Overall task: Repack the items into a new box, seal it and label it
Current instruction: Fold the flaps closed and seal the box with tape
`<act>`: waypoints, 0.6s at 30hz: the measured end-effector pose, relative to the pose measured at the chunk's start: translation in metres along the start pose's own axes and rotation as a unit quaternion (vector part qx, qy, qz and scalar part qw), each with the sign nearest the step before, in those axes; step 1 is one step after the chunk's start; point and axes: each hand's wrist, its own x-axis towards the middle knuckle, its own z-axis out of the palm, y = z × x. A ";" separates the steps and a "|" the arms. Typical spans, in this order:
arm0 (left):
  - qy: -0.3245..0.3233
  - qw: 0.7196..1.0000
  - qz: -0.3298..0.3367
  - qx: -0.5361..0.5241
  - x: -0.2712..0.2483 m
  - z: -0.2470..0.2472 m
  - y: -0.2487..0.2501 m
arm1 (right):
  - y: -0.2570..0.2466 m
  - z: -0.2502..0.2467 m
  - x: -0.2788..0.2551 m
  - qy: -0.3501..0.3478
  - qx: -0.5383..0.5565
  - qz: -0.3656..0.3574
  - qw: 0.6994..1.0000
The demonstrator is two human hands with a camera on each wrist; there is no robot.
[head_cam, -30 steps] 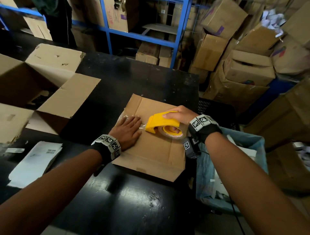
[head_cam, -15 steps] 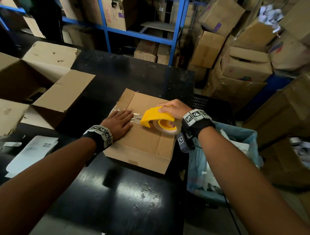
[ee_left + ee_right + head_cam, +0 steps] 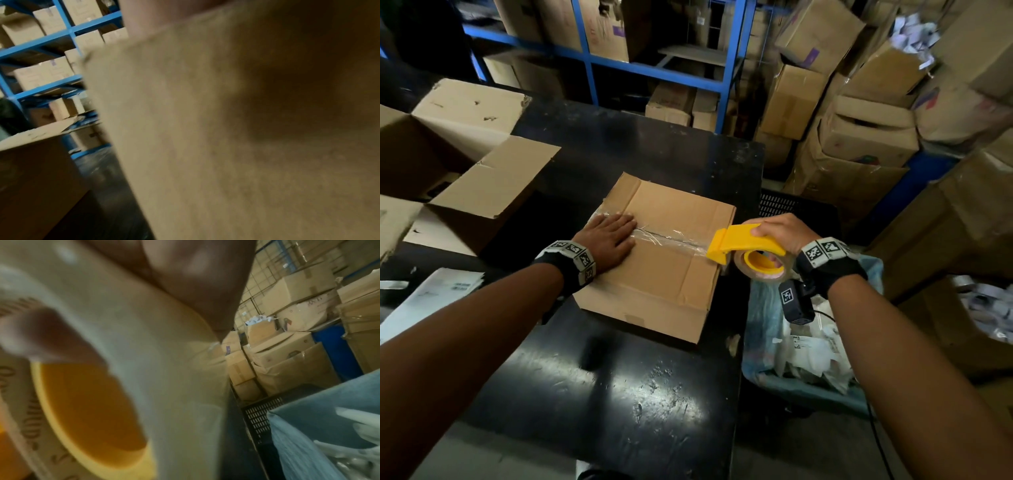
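Both wrist views blur — the box point(image 3: 226, 129) hides the left fingers.

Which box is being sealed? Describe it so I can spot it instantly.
On the black table, find the closed brown cardboard box near its right edge. Unlike the open-flapped cardboard box to its left, clear tape runs along its top seam.

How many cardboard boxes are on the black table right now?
2. The closed box being taped sits mid-table under the left hand; an open box stands at the table's left edge. More could lie out of frame.
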 end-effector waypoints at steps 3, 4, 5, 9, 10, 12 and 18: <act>0.027 0.999 0.024 0.016 -0.005 0.000 0.019 | 0.007 0.002 -0.002 0.010 0.006 0.001 1.000; 0.026 0.998 0.049 0.000 -0.006 0.000 0.029 | 0.008 0.002 -0.003 0.015 0.007 0.004 1.000; 0.021 0.997 0.073 -0.017 -0.007 0.000 0.041 | 0.008 0.001 -0.003 0.019 0.006 0.007 1.000; 0.004 0.993 0.112 -0.033 -0.001 0.004 0.084 | 0.007 0.000 0.000 0.030 -0.001 0.017 0.999; -0.002 0.994 0.109 -0.032 0.002 0.007 0.090 | 0.007 0.000 0.001 0.030 0.000 0.019 0.999; -0.009 0.994 0.105 -0.019 0.004 0.012 0.094 | 0.006 -0.001 0.003 0.033 -0.004 0.023 0.999; -0.031 0.990 0.137 0.032 0.013 -0.005 0.053 | -0.011 0.020 0.011 0.021 0.010 0.025 0.999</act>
